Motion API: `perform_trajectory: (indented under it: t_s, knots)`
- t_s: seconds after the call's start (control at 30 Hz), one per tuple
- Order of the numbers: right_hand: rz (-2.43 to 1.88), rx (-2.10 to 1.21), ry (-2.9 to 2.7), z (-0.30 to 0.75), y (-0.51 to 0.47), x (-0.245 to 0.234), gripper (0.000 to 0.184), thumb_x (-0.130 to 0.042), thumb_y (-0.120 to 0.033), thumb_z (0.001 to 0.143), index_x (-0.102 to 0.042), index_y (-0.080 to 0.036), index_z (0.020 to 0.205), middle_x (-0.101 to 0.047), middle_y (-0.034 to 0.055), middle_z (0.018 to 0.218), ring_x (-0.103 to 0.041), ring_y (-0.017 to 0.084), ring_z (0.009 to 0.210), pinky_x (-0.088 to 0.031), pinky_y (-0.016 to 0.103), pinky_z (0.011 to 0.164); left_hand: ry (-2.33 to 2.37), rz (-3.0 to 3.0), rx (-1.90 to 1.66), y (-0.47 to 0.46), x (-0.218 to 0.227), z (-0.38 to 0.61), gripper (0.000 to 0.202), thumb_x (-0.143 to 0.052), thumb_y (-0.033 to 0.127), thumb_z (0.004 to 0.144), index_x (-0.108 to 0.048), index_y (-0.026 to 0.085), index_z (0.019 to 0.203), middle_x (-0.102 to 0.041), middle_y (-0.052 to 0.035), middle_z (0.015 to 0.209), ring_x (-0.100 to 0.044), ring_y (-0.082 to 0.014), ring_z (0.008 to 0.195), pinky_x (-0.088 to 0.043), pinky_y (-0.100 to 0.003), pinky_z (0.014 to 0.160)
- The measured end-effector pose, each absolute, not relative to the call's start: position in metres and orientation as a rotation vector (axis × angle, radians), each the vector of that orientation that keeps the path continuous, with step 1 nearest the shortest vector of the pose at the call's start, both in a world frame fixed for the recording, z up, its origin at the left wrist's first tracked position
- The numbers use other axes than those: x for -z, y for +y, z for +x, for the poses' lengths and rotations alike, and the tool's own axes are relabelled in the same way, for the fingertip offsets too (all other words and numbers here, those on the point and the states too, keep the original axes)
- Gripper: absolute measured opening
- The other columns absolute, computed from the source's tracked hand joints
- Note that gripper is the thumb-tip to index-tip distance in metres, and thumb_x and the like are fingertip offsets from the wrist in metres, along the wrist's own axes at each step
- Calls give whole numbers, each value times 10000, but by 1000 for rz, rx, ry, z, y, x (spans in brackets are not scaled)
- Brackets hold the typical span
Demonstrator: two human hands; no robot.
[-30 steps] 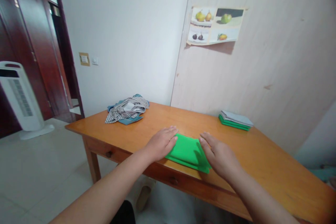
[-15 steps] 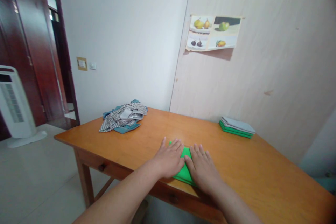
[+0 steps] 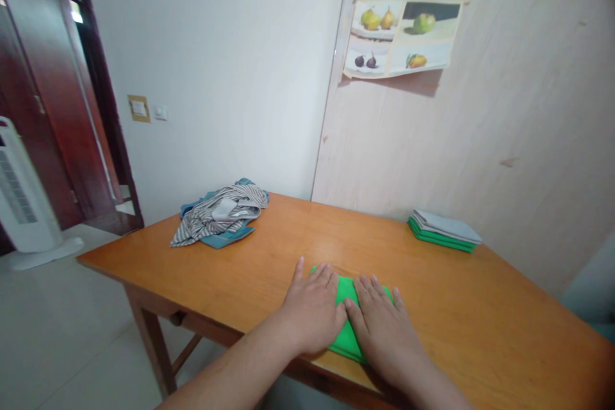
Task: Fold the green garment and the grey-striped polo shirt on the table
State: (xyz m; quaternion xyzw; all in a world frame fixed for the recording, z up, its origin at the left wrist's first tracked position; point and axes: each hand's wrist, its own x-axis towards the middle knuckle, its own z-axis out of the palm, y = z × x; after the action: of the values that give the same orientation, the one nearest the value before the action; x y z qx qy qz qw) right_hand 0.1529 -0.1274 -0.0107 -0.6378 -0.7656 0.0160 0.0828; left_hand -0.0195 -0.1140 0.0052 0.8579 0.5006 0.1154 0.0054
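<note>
A folded bright green cloth [image 3: 346, 327] lies near the front edge of the wooden table [image 3: 307, 230]. Flat on its left part rests my left hand [image 3: 314, 307], fingers stretched forward and thumb pointing inward. My right hand [image 3: 384, 327] presses on the right part, its fingers extended too. The two thumbs come close together over the middle of the cloth. Much of the cloth is hidden under the hands; a strip between them, the near edge and the far corners show.
At the table's back left is a loose heap of striped and blue clothes [image 3: 216, 214]. A neat stack of folded green and grey cloths [image 3: 444, 230] sits at the back right. Behind stands a wall with a fruit picture [image 3: 403, 38]. A white tower appliance [image 3: 24, 198] is on the floor.
My view has shifted slightly closer and downward. Both hands still lie on the green cloth; the right hand's fingers are a little more spread.
</note>
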Motion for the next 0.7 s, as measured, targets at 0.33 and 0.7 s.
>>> perform_trajectory:
  t_s: [0.33, 0.7]
  knots:
    - [-1870, -60, -2241, 155, -124, 17, 664, -252, -532, 988, -429, -145, 1498, -358, 106, 1569, -246, 319, 1482, -91, 585, 1205, 1593, 2661, -431, -110, 2, -18, 618, -282, 507, 972, -461, 169, 1457, -381, -168, 1551, -290, -341, 1460, -13, -690, 1161]
    - [-1950, -119, -2152, 153, -128, 10, 731, -223, -606, 979, -366, -142, 1525, -259, 107, 1613, -160, 321, 1505, -61, 618, 1186, 1594, 2664, -404, -108, 1, -19, 643, -258, 531, 982, -442, 155, 1470, -364, -184, 1557, -246, -344, 1476, -1, -719, 1140]
